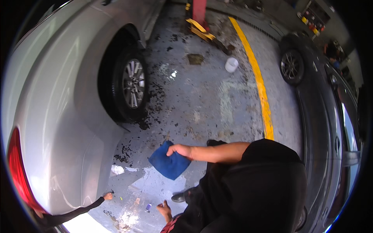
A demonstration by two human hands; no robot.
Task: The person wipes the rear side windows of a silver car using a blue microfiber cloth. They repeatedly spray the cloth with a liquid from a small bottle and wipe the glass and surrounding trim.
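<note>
My right hand (180, 151) grips a folded blue cloth (170, 163), which hangs above the painted floor beside the rear of a silver car (67, 131). Below it in the picture, my left hand (164, 209) is held out with its fingers apart and nothing in it. To the left of both hands are the car's bumper and its rear wheel (133, 84), a dark tyre on a multi-spoke rim. The car's red tail light (20, 171) shows at the far left.
Another person's hand (108, 196), in a dark sleeve, is close to the bumper. A dark car (317, 116) stands on the right, beyond a yellow floor line (258, 72). A white bucket (231, 65) and a red lift post (199, 11) are farther off. Dark debris lies near the wheel.
</note>
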